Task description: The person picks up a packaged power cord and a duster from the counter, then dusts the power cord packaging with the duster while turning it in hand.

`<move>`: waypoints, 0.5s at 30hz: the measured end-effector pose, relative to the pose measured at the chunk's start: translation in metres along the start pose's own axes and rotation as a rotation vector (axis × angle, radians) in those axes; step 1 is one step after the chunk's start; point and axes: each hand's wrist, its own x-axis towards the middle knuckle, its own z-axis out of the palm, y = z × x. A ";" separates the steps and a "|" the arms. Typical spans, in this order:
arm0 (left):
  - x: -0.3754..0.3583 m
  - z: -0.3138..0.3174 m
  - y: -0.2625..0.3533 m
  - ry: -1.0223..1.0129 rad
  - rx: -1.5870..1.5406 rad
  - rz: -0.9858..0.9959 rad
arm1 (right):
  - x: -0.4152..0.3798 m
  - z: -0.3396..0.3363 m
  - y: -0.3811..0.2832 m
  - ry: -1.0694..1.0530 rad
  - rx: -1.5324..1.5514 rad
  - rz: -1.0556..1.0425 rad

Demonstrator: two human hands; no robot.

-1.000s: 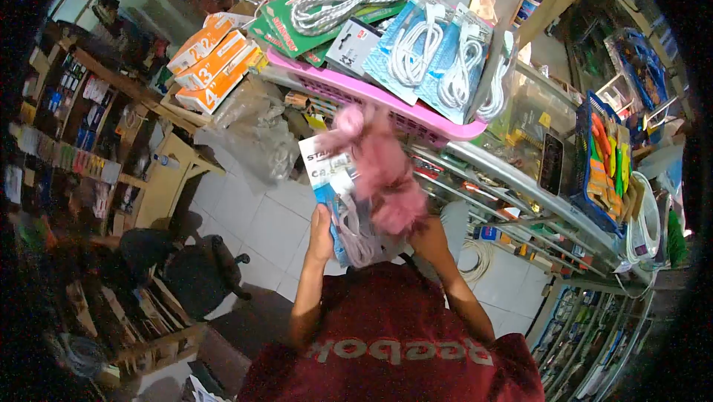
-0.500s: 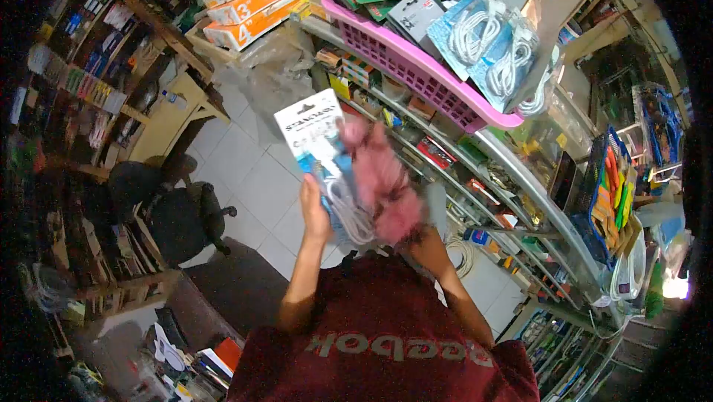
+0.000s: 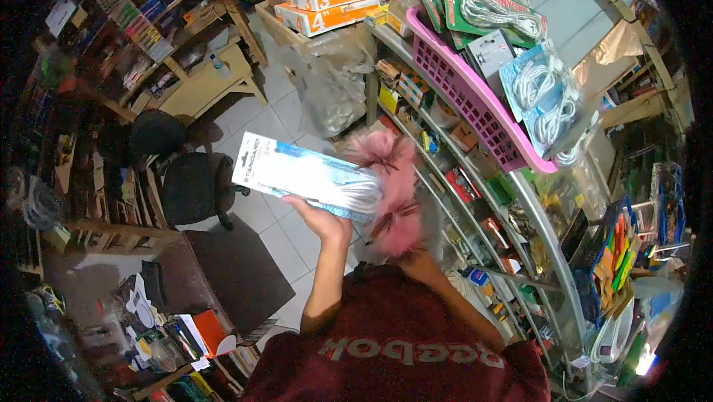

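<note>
Flat blue-and-white cable pack (image 3: 301, 176), lying nearly level.

My left hand (image 3: 321, 218) is raised, forearm upright, fingers curled in a grip. My right hand (image 3: 411, 257) sits close beside it, mostly hidden, forearm angled up.

You stand in a crowded shop with a pale tiled floor (image 3: 249, 116). A glass display counter (image 3: 520, 216) curves along your right, and a wooden table (image 3: 204, 83) and dark office chairs (image 3: 197, 187) sit left. Stocked wooden shelves (image 3: 111, 23) line the far wall.
</note>
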 end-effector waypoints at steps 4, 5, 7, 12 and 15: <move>0.004 -0.007 0.018 0.063 -0.003 0.106 | 0.011 -0.007 -0.003 -0.103 0.176 0.030; 0.003 -0.004 0.024 0.105 0.032 0.139 | 0.013 -0.012 -0.003 -0.122 0.212 0.032; 0.004 -0.010 0.029 0.120 0.008 0.166 | 0.014 -0.021 -0.003 -0.137 0.255 0.010; 0.005 -0.034 0.052 0.094 -0.034 0.143 | 0.015 -0.035 0.010 -0.215 0.237 0.094; 0.008 -0.055 0.071 0.044 0.059 0.075 | 0.027 -0.017 0.041 -0.288 0.122 0.118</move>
